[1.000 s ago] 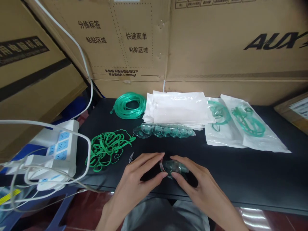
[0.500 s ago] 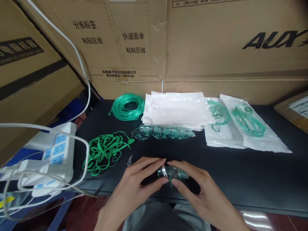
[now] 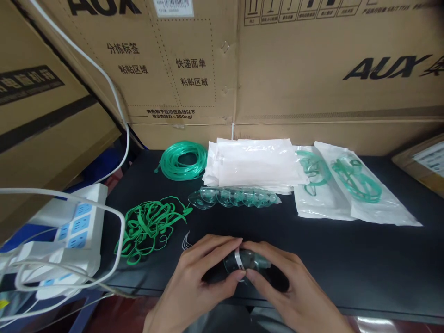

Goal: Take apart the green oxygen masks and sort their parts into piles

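Observation:
A clear green-tinted oxygen mask (image 3: 257, 260) lies on its side between my two hands, just over the near part of the black table. A flat silvery metal strip (image 3: 239, 259) bends across it. My left hand (image 3: 199, 273) pinches the strip and the mask's left side between fingers and thumb. From the other side my right hand (image 3: 286, 275) is closed on the mask, its fingertips and thumb meeting those of the left. The mask's lower part is partly hidden by my thumbs. Several thin metal strips (image 3: 186, 241) lie beside my left hand.
Behind my hands lies a row of nested masks (image 3: 236, 197). Farther back are white bags (image 3: 256, 162), a green tubing coil (image 3: 183, 160) and bagged mask sets (image 3: 360, 180). Tangled green elastic straps (image 3: 149, 224) lie left, near a power strip (image 3: 81, 226). Cardboard boxes (image 3: 294, 74) stand behind.
The view has tilted up slightly, so the table things sit lower. Both hands still hold the mask; my thumbs have moved closer together under the metal strip.

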Action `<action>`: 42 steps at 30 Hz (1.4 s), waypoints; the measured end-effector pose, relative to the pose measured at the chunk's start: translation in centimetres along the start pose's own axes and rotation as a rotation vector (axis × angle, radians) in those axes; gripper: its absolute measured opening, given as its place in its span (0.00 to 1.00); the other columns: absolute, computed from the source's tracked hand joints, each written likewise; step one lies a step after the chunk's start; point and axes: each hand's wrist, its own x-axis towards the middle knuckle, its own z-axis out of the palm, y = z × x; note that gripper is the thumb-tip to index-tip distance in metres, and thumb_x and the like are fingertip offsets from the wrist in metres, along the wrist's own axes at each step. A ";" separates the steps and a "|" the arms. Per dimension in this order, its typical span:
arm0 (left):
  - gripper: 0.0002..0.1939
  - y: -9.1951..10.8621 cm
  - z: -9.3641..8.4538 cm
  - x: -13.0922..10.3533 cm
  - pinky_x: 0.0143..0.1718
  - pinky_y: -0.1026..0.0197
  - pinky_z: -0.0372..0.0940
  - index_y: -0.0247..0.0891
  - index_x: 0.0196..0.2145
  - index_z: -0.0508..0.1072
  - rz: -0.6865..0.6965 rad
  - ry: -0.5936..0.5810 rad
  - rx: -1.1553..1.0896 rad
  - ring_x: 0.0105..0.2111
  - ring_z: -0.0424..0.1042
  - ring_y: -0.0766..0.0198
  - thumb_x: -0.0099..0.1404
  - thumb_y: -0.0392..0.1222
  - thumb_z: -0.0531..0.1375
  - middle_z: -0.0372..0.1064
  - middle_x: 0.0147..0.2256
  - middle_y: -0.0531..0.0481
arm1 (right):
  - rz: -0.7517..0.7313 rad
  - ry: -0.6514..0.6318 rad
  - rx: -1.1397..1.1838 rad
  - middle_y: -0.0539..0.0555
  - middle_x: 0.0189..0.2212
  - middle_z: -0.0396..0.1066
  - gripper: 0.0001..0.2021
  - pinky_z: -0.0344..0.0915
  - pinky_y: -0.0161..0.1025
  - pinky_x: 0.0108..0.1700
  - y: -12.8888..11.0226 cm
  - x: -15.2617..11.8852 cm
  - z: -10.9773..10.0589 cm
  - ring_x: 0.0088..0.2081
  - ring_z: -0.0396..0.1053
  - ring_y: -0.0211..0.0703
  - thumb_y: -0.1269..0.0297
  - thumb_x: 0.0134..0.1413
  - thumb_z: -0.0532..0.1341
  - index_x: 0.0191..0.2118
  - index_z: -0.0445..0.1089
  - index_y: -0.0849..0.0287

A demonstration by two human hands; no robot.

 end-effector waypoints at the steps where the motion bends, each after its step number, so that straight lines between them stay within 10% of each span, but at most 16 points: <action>1: 0.26 0.0 -0.1 0.0 0.54 0.62 0.74 0.45 0.63 0.75 0.002 0.001 0.005 0.51 0.78 0.60 0.69 0.34 0.69 0.78 0.54 0.48 | 0.004 0.007 0.004 0.52 0.59 0.78 0.19 0.71 0.39 0.62 0.0 0.0 0.0 0.59 0.76 0.46 0.53 0.72 0.62 0.65 0.73 0.42; 22: 0.16 0.1 0.9 0.3 0.57 0.59 0.72 0.55 0.59 0.80 -0.321 -0.052 -0.132 0.53 0.79 0.59 0.76 0.43 0.64 0.79 0.55 0.52 | -0.032 0.101 -0.012 0.56 0.56 0.80 0.16 0.75 0.42 0.59 1.0 -0.2 -0.1 0.57 0.79 0.52 0.54 0.70 0.64 0.59 0.77 0.47; 30: 0.10 0.5 2.9 2.0 0.29 0.64 0.62 0.40 0.34 0.75 -0.619 0.123 -0.173 0.27 0.70 0.64 0.67 0.45 0.69 0.72 0.29 0.55 | -0.186 0.225 -0.115 0.53 0.55 0.80 0.16 0.77 0.34 0.56 2.7 -0.1 -0.2 0.55 0.80 0.49 0.57 0.69 0.65 0.60 0.75 0.44; 42: 0.18 1.7 5.3 0.5 0.31 0.66 0.62 0.39 0.37 0.79 -0.523 0.133 -0.408 0.28 0.69 0.66 0.78 0.53 0.59 0.68 0.28 0.54 | -0.179 0.270 -0.005 0.53 0.52 0.79 0.12 0.74 0.33 0.57 1.5 -0.7 0.8 0.53 0.80 0.44 0.62 0.71 0.63 0.57 0.74 0.47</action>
